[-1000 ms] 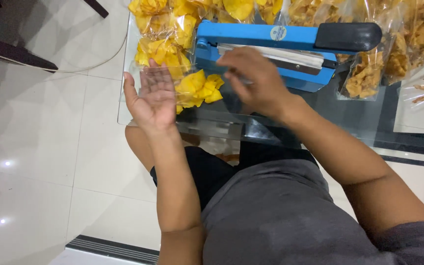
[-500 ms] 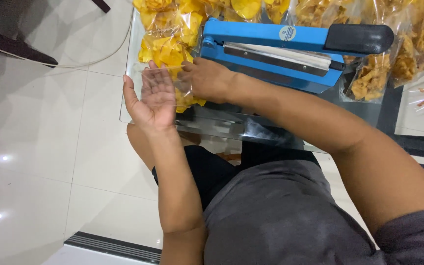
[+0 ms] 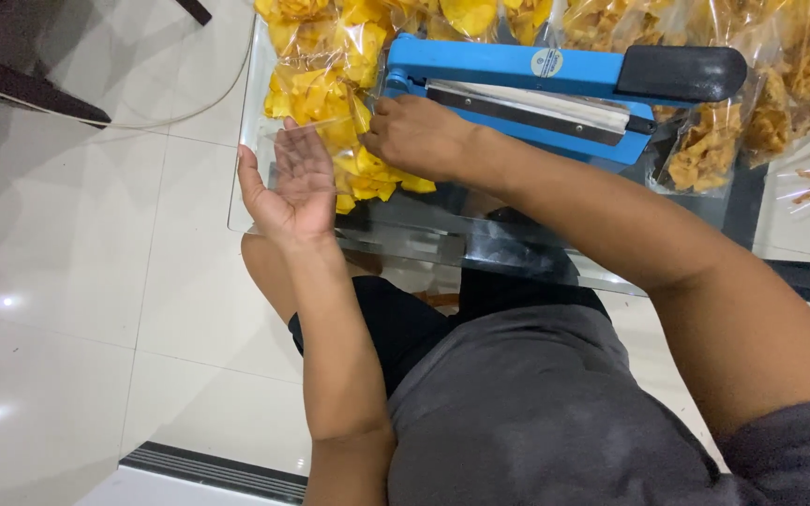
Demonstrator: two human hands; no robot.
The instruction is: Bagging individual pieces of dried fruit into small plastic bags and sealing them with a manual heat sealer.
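Note:
My left hand (image 3: 297, 183) is held open, palm up and fingers apart, at the left edge of the glass table (image 3: 424, 245), holding nothing. Its fingertips are beside a clear bag of yellow chips (image 3: 374, 180). My right hand (image 3: 419, 139) reaches across with fingers curled onto the top of that bag, just left of the front of a blue heat sealer (image 3: 517, 67). The sealer's arm with its black handle (image 3: 682, 73) is raised. How firmly the right fingers pinch the bag is partly hidden.
More sealed bags of yellow chips (image 3: 316, 80) are piled at the table's back left. Bags of browner chips (image 3: 710, 150) lie to the right of the sealer. A dark furniture leg (image 3: 21, 89) stands on the white tiled floor (image 3: 67, 281) at left.
My right hand has moved left from the front of the sealer onto the bag of yellow chips. My left hand has stayed open in place.

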